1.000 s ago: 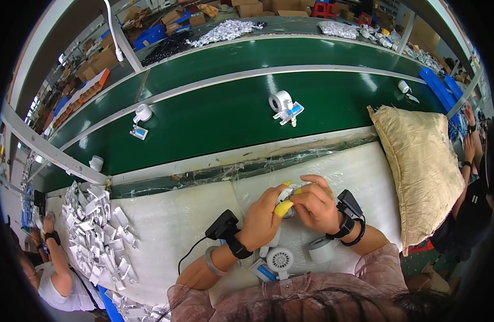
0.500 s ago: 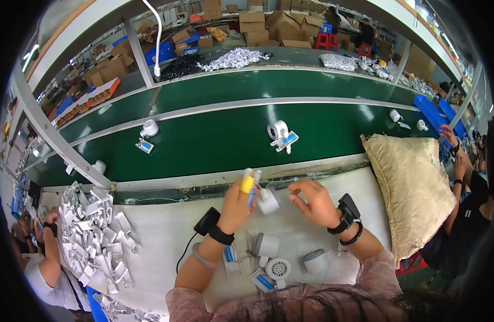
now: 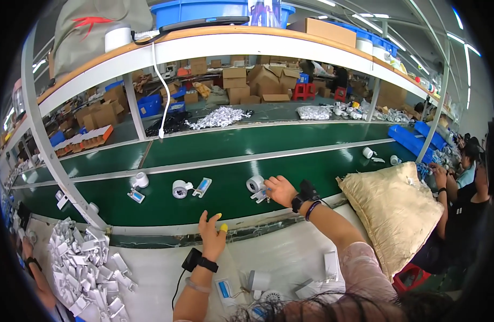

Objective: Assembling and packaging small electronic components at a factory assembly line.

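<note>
My right hand (image 3: 281,191) reaches over the green belt. Its fingertips pinch the edge of a white handle half with a blue strip (image 3: 260,196), beside a round white fan housing (image 3: 254,183). My left hand (image 3: 212,236) hovers by the belt's near edge, empty, fingers apart, with yellow covers on two fingertips. Beyond it on the belt lie another round fan housing (image 3: 181,189) and a white handle half with a blue strip (image 3: 202,187). On the bench below are a grey-white cylindrical housing (image 3: 259,280) and a round grille (image 3: 271,297), partly cut off by hair.
A heap of white plastic shells (image 3: 86,263) covers the bench's left. A stuffed beige sack (image 3: 392,214) stands at right, near a co-worker. A metal post (image 3: 56,161) and an overhead shelf (image 3: 215,51) frame the belt. A white cable (image 3: 164,91) hangs down.
The view has tilted up. The fan part in my left hand is gone from it, and a similar housing and handle half now lie on the belt. My right hand has moved out to another part.
</note>
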The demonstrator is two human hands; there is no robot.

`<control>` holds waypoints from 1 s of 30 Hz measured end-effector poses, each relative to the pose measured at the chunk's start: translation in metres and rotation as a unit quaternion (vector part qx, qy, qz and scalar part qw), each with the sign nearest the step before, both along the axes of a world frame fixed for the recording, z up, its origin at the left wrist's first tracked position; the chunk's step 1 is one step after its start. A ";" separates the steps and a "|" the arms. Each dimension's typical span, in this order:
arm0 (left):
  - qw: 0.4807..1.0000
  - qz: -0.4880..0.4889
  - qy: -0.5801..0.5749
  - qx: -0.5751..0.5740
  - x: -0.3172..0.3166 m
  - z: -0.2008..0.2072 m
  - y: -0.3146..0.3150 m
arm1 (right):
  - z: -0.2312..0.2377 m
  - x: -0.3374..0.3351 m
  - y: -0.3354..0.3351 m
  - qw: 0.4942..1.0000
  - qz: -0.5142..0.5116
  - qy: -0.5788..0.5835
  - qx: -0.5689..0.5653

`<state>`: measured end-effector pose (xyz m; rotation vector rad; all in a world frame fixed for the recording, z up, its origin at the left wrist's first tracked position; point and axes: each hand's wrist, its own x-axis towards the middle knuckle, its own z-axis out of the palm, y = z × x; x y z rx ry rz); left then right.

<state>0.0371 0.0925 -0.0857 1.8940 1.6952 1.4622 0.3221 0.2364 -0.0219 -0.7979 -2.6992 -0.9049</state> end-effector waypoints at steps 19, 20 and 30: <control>0.956 -0.190 -0.223 -0.016 0.023 0.013 -0.011 | 0.010 -0.034 -0.033 0.955 0.132 0.242 -0.112; 0.955 -0.193 -0.223 -0.016 0.028 0.020 -0.014 | 0.017 -0.032 -0.048 0.955 0.130 0.243 -0.111; 0.842 -0.407 -0.277 -0.222 0.073 0.040 -0.054 | 0.031 0.008 -0.164 0.678 0.095 0.367 -0.630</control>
